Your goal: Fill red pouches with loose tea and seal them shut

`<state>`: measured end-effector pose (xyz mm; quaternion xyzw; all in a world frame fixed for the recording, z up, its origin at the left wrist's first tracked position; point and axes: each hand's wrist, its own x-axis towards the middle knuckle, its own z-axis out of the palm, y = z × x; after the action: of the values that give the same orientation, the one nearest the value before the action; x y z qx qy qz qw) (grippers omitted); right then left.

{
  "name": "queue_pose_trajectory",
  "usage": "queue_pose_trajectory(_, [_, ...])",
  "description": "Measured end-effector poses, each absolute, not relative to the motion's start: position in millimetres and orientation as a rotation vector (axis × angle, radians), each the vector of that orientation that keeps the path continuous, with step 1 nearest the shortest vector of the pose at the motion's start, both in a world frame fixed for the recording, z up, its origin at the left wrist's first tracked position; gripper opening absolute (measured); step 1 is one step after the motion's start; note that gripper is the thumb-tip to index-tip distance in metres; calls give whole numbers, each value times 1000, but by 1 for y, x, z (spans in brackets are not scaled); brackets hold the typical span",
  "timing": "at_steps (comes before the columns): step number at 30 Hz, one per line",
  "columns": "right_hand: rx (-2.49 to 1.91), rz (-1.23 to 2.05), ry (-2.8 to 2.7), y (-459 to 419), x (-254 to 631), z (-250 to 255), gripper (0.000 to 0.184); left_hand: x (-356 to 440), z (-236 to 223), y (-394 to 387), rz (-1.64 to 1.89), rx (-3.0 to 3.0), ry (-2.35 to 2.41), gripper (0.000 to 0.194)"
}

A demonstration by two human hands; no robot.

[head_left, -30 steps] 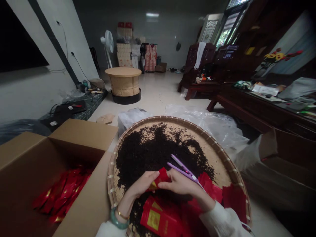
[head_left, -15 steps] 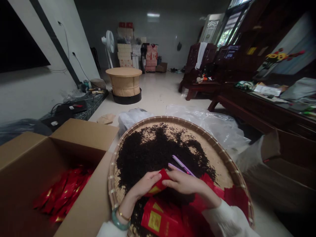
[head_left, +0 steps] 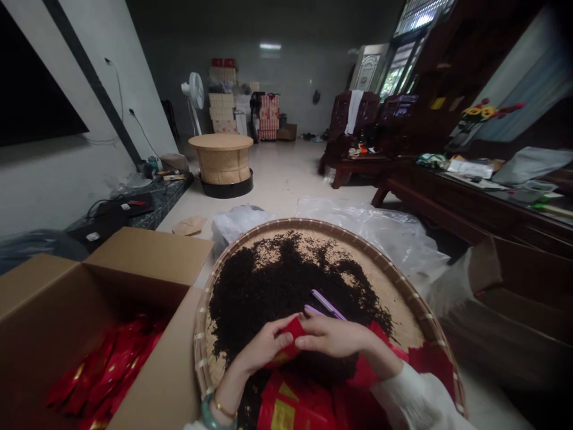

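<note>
Red pkt w/ gold print (head_left: 290, 341) betw. our L hand (head_left: 263, 345) & R hand (head_left: 333, 335); lilac-purple clamp (head_left: 326, 306) just past R hand, black tea (head_left: 277, 292) beyond, pale green bangle (head_left: 209, 414) on L wrist.

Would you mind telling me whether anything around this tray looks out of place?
The purple tool lies directly on the loose tea, an odd spot for it, and red packets lie across the tray rather than in the cardboard box with the others.
</note>
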<state>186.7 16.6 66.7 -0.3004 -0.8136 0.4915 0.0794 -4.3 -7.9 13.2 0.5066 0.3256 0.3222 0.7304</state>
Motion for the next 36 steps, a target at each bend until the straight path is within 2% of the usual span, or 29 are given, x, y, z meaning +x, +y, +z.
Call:
queue_pose_trajectory(4, [-948, 1546, -2417, 18, 185, 69, 40, -2, 14, -12, 698, 990, 707, 68])
queue_pose_trajectory(8, [-905, 1627, -2359, 23, 185, 65, 49, -3, 14, -11, 728, 910, 715, 80])
queue_pose_trajectory(14, [-891, 1748, -2225, 31, 188, 78, 56, -5, 12, -9, 760, 874, 680, 74])
queue_pose_trajectory(18, [-904, 1856, -1887, 54, 185, 83, 65, -10, 10, -8, 794, 784, 695, 75])
queue_pose_trajectory(20, [-1054, 1691, -1719, 73, 177, 75, 71, -14, 10, -7, 816, 723, 688, 80])
queue_pose_trajectory(23, [-1266, 1250, -1909, 101, 155, 56, 64, -18, 10, -7, 831, 674, 632, 85])
queue_pose_trajectory(26, [-1542, 1053, -2249, 116, 123, 38, 86, -19, 9, -8, 842, 696, 573, 89])
queue_pose_trajectory(29, [-1597, 933, -2543, 114, 92, 27, 95, -19, 5, -9, 879, 743, 556, 93])
queue_pose_trajectory(32, [-1469, 613, -2711, 103, 69, 22, 85, -20, 2, -10, 944, 757, 585, 86])
queue_pose_trajectory(36, [-1309, 329, -2813, 93, 64, 19, 58, -20, 5, -10, 1016, 810, 574, 64])
